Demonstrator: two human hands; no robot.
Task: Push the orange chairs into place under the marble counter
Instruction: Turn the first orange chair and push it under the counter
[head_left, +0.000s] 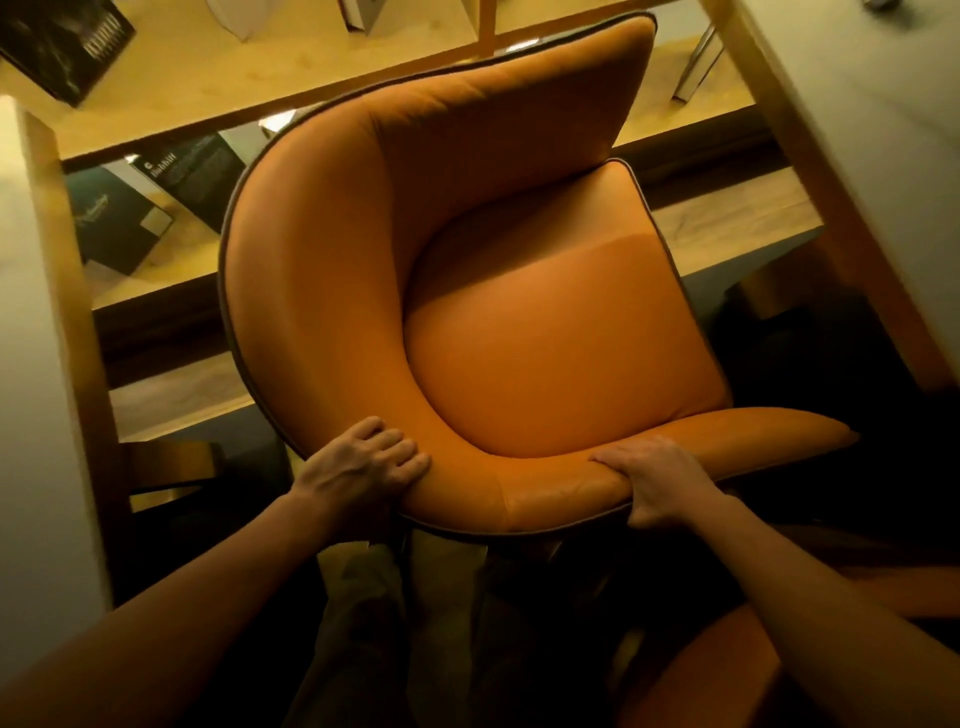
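Observation:
An orange leather chair (545, 322) with dark piping fills the middle of the head view, seen from above, its curved backrest toward me. My left hand (363, 462) grips the backrest's lower left curve. My right hand (654, 478) grips the backrest rim at the lower right, fingers over the top and thumb underneath. The pale marble counter (883, 130) runs along the upper right, and the chair's seat front points toward it. A second orange chair (701, 670) shows partly at the bottom right. The chair's legs are hidden.
Lit wooden shelves (208, 88) with dark books (119, 223) stand behind the chair. A pale wall or panel (31, 364) lies along the left. A brass-toned base (166, 467) sits low at the left. My legs (395, 623) are below the backrest.

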